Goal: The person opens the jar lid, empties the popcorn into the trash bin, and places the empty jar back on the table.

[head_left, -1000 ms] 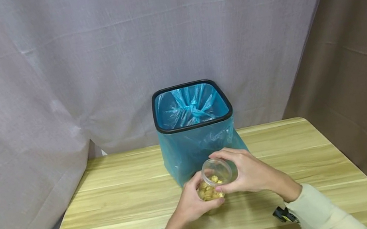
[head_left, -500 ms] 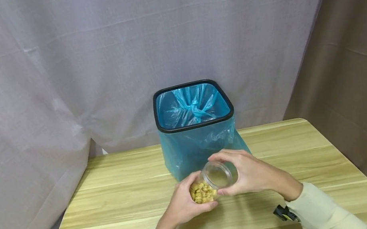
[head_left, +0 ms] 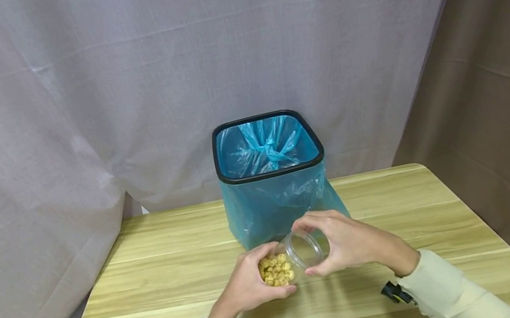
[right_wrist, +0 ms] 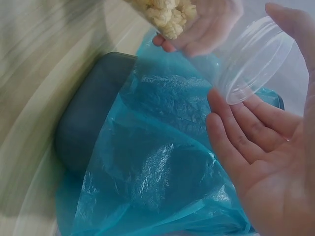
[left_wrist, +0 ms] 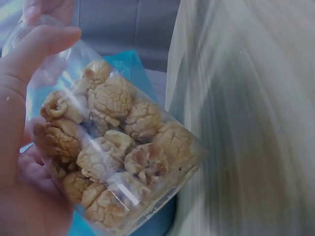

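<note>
A clear plastic jar of popcorn [head_left: 276, 271] is tilted on its side between both hands, above the table. My left hand [head_left: 248, 284] wraps round its body, with the thumb lying across the clear wall in the left wrist view. My right hand [head_left: 349, 239] pinches the ringed, transparent end of the jar [right_wrist: 261, 59], thumb on one side and fingertips on the other. I cannot tell whether that end is a lid or a bare rim. Pale yellow popcorn [left_wrist: 110, 101] is packed toward the base, at the left hand's side.
A bin with a black square rim [head_left: 271, 174] and a blue plastic liner [head_left: 274, 201] stands just beyond the hands. The wooden table [head_left: 165, 286] reaches to a grey curtain [head_left: 137, 88] behind and a brown curtain [head_left: 505, 111] at right.
The jar has tipped further sideways, its base swinging left with the left hand. The popcorn has settled toward the base. The right hand stays near the same spot at the clear end.
</note>
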A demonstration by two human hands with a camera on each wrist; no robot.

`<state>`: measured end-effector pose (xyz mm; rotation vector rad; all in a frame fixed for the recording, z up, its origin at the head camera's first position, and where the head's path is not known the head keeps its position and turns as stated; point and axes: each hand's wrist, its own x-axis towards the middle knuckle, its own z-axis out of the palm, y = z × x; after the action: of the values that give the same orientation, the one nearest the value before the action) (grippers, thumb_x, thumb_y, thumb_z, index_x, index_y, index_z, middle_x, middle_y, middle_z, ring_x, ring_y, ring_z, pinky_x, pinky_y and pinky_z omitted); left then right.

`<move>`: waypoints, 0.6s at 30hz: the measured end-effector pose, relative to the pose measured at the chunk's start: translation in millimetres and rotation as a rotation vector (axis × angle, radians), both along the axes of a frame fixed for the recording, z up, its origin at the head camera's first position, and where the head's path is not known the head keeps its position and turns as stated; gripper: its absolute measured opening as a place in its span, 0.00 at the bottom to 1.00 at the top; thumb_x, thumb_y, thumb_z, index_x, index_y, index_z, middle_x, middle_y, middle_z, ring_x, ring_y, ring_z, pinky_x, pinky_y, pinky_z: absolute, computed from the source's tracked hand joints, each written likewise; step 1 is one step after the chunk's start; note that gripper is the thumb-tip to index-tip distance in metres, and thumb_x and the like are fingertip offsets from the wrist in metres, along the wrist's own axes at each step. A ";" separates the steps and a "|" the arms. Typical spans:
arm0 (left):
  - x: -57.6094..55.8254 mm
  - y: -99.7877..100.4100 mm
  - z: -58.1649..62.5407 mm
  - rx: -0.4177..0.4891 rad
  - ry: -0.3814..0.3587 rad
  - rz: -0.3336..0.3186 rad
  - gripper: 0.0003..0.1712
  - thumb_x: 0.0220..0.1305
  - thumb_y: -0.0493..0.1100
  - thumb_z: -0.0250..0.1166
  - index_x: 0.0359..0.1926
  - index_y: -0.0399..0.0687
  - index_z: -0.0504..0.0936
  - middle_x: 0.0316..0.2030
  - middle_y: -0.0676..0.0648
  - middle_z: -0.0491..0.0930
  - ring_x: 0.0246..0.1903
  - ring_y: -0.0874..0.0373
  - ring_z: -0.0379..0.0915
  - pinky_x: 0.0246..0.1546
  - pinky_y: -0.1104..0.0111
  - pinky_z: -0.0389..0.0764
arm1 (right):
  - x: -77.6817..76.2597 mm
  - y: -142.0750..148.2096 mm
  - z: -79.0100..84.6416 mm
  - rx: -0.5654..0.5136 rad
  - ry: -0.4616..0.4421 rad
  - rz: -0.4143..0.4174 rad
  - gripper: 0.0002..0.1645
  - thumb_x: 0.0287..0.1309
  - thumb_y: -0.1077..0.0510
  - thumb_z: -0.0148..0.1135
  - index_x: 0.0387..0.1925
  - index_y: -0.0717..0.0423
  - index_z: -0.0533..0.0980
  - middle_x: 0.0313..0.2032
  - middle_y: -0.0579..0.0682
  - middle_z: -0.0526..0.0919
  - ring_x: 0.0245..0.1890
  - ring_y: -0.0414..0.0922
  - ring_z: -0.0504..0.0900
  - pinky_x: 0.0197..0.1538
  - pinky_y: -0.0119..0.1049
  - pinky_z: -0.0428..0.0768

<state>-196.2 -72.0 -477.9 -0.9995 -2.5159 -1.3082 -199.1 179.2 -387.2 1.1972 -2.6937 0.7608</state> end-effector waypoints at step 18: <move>-1.6 -4.6 -1.4 -0.017 0.036 -0.029 0.45 0.36 0.61 0.78 0.57 0.47 0.78 0.45 0.48 0.86 0.41 0.67 0.81 0.42 0.77 0.81 | -1.5 -3.3 -1.4 0.045 0.057 0.109 0.41 0.38 0.29 0.72 0.52 0.43 0.73 0.45 0.33 0.77 0.43 0.35 0.78 0.44 0.28 0.81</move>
<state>-197.8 -76.5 -479.4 -1.0576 -2.4995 -1.2671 -200.6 175.9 -388.6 1.3643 -2.6306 0.6717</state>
